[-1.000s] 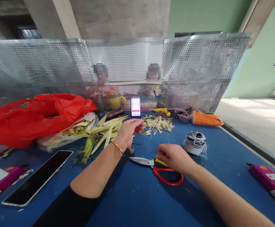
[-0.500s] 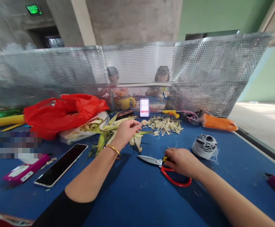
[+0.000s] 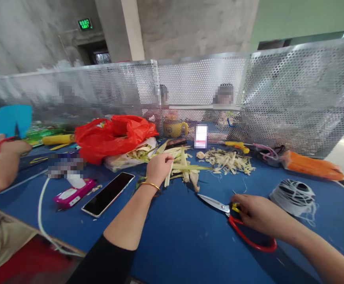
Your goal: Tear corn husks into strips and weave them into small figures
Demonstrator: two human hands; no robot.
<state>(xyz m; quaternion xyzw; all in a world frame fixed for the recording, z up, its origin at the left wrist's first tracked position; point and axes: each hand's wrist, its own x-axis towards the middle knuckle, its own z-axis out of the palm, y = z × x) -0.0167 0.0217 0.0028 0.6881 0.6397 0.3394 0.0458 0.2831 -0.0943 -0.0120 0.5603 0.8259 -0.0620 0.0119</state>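
My left hand [image 3: 159,167], with a gold bangle at the wrist, is over the near-left part of a pile of pale green corn husks [image 3: 185,167]. Its fingers are curled together; what they pinch, if anything, is hidden. My right hand [image 3: 251,211] is closed over a small yellow thing [image 3: 235,207] that I cannot make out. Scissors [image 3: 215,203] with red handles lie beneath and beside that hand, blades pointing left. To its right stands a ball of white string [image 3: 293,196]. A heap of shredded husk scraps [image 3: 229,161] lies beyond.
A black-screened phone [image 3: 109,194], a magenta device [image 3: 74,193] and a red plastic bag [image 3: 115,136] are on the left. A yellow tool [image 3: 237,146] and an orange packet [image 3: 312,165] lie at the back right. Another person's hand [image 3: 13,148] works at far left. A perforated metal screen [image 3: 201,79] borders the table.
The view has turned left, bringing another person's hands and a blue sheet into sight. My left hand has drawn left over the husks. My right hand stays by the scissors.
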